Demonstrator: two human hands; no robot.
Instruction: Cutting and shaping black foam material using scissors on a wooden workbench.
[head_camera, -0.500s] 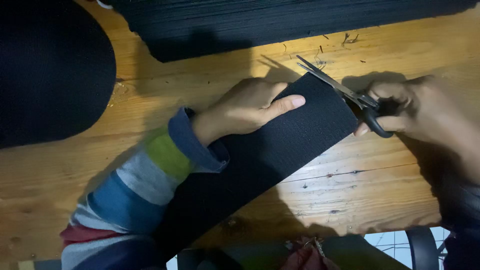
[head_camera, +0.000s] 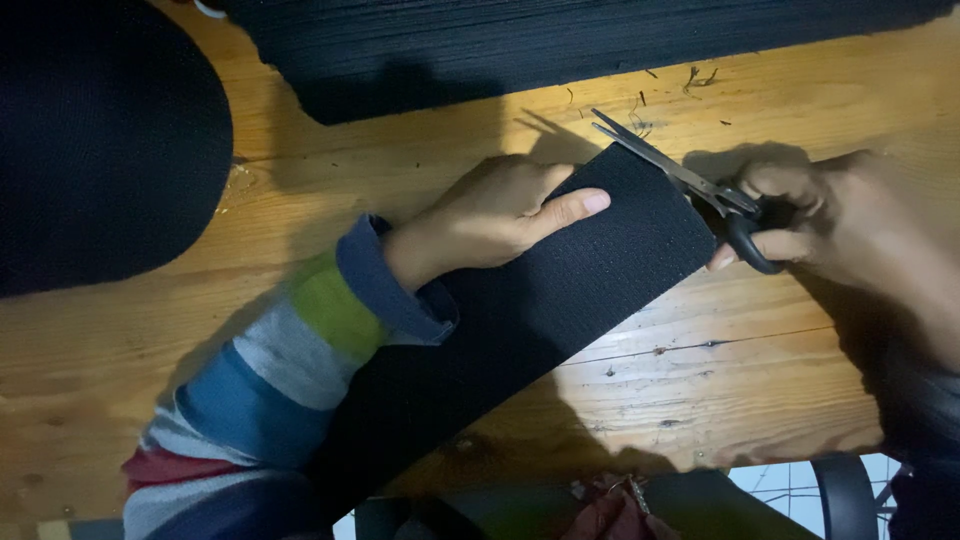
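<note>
A long black fabric strip (head_camera: 560, 290) lies diagonally across the wooden table (head_camera: 700, 380). My left hand (head_camera: 500, 212), in a striped sleeve, presses flat on the strip near its upper end. My right hand (head_camera: 830, 215) grips black-handled scissors (head_camera: 690, 180). Their blades point up and left along the strip's top right edge, close together at the corner.
A large stack of dark fabric (head_camera: 560, 45) lies along the far edge of the table. A rounded black fabric piece (head_camera: 100, 140) covers the left side. Small thread scraps (head_camera: 690, 80) dot the wood near the scissors. The table's near edge is at the bottom.
The scissors and my right hand have stayed at the strip's end, with the blades shifted slightly along the edge. My left hand holds the same spot.
</note>
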